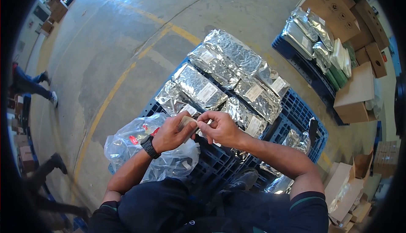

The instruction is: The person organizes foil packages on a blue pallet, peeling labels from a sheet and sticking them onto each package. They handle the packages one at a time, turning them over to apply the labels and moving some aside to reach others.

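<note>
Both hands meet over the near-left part of a blue pallet (pixel 296 111). My left hand (pixel 170 135), with a black watch at the wrist, holds a small beige piece (pixel 186 128) that looks like paper or a label. My right hand (pixel 218 128) pinches at the edge of this same piece, its fingers closed. Just beyond the hands, silver foil packages (pixel 198 87) with white labels lie in rows on the pallet. A clear plastic bag (pixel 127 142) with red print sits beside and under my left forearm.
At the right, another blue pallet (pixel 305 73) bears foil packages and open cardboard boxes (pixel 353 93). More cardboard (pixel 342 190) lies at the lower right. Legs of a walking person (pixel 36 87) show at the left, near yellow floor lines (pixel 111 95). Dark, blurred legs (pixel 44 169) show lower down.
</note>
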The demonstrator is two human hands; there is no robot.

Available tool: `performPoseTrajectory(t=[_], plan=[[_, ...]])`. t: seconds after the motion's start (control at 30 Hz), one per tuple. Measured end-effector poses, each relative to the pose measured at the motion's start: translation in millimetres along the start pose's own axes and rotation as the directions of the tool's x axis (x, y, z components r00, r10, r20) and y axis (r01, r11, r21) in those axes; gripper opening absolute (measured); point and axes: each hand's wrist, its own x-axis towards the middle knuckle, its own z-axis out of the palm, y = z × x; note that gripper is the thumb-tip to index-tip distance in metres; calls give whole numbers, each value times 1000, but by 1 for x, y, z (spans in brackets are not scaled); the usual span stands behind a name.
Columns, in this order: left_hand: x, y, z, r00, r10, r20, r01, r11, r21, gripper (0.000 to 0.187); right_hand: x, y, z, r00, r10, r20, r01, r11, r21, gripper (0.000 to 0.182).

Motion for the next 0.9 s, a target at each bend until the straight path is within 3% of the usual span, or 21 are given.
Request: performPoseTrajectory(t=[0.07,0.13,0.2,0.4,0.47,0.5,0.53,0.6,0.63,0.9], plan=[[3,4,1,999,49,10,-49,998,29,26,2,5,-1,998,-64,18,65,995,-81,18],[4,6,2,994,98,43,-102,990,100,25,4,5,-1,1000,-31,-2,31,997,-71,16],[7,8,2,992,109,64,-117,985,131,23,9,8,-2,988,-145,-44,121,927,-355,20],[21,8,-4,978,168,124,-191,958,212,20,13,3,2,938,-307,-160,182,831,-526,18],[26,14,-8,976,195,100,-213,952,219,23,14,-2,-4,943,-308,-126,218,859,-464,18],[26,21,-10,992,76,104,-92,983,158,27,17,-1,-7,941,-325,-94,262,874,-409,16],[27,19,-10,992,72,105,-87,984,156,27,16,0,-10,943,-321,-93,258,877,-406,16],[29,12,-10,997,71,30,-73,994,82,31,11,-7,-15,995,-87,-52,90,994,68,15],[29,10,-11,997,68,37,-70,996,62,33,8,-16,-20,999,-33,13,31,996,78,13],[27,5,-8,996,86,17,-86,996,20,39,13,-13,-23,998,-29,63,26,998,49,18]])
